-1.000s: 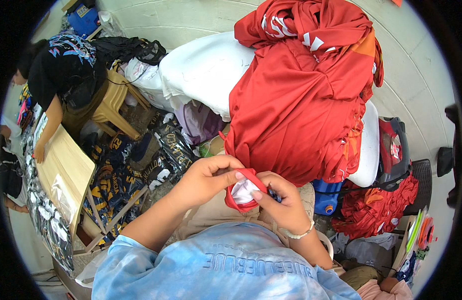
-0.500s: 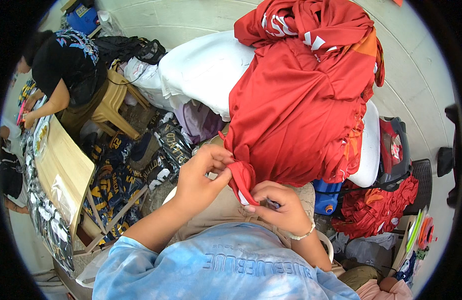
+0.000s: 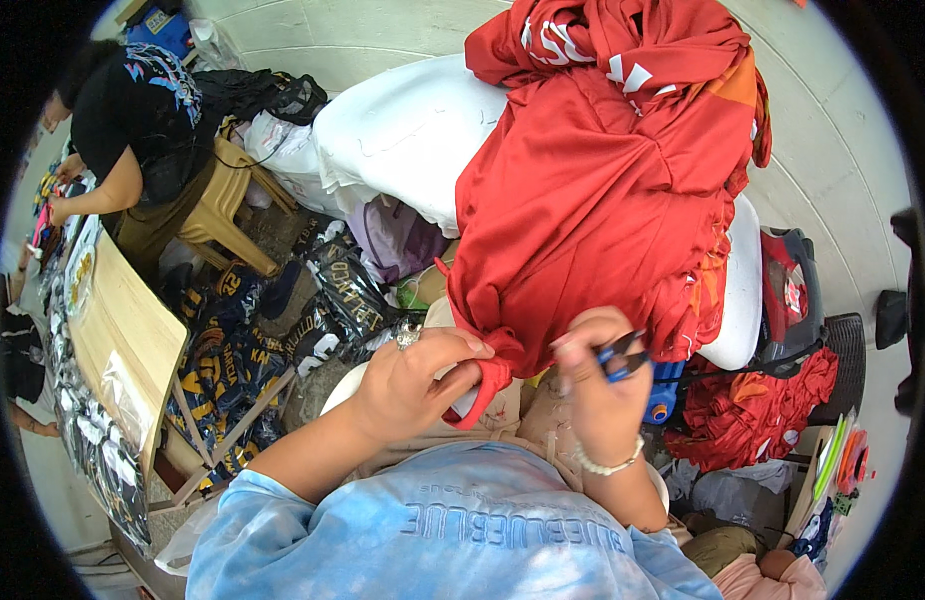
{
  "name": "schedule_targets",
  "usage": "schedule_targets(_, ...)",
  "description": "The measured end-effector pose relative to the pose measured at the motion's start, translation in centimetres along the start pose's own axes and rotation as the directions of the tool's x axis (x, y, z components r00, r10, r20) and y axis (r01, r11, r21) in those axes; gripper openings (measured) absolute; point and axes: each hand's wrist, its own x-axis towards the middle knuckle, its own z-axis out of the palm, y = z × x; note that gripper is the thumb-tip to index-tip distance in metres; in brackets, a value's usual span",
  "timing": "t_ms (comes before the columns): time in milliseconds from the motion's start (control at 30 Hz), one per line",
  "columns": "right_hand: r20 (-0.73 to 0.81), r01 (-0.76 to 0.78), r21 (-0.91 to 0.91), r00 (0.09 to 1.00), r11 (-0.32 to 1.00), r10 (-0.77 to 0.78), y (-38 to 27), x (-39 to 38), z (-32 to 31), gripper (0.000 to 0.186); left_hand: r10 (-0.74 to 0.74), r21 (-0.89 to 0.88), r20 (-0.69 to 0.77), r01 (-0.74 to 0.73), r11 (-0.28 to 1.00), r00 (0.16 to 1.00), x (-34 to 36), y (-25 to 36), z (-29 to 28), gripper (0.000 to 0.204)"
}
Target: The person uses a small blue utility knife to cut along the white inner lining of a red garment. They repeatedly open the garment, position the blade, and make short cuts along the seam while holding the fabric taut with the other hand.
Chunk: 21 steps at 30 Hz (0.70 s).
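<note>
Head view, inspected remotely: my left hand (image 3: 417,385) pinches a corner of the red shirt (image 3: 602,200) low over my lap, thumb and fingers (image 3: 462,350) pressed together on the cloth, which loops below the grip. My right hand (image 3: 597,395) stands just beside it, fingers closed around small blue snips (image 3: 622,357); I cannot tell whether the blades are parted. The snips are near the cloth but not touching the pinched corner.

The shirt hangs from a heap of red shirts draped over a white bundle (image 3: 402,130) ahead of me. I judge the work to be trimming at the hem, and at an early stage for this piece: the corner is held ready, no cut is visible, and the bulk of the heap looks unhandled. More red cloth (image 3: 752,420) lies at lower right; whether it is finished I cannot tell.

At left, dark printed garments (image 3: 232,360) lie beside a wooden surface (image 3: 122,330). Another person (image 3: 132,120) in a black top sits at upper left, hands at separate work.
</note>
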Motion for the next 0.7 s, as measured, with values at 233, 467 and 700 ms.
schedule_targets(233, -0.078, -0.057, -0.541, 0.997, 0.839, 0.017, -1.4, 0.2, -1.7, 0.043, -0.169, 0.057, -0.006, 0.169, 0.984, 0.986, 0.8, 0.0, -0.3, 0.025)
schedule_targets(467, 0.149, -0.09, -0.437, 0.974, 0.895, 0.171, 1.6, -2.4, 1.0, 0.031, -0.515, -0.315, -0.027, 0.482, 0.818, 0.856, 1.2, 0.5, 1.4, 0.021)
schedule_targets(700, 0.171, -0.224, -0.176, 0.952, 0.959, 0.254, 1.2, -1.5, -0.7, 0.016, -0.433, -0.166, 0.286, 0.489, 0.857, 0.855, 1.4, 0.4, 0.0, 0.019)
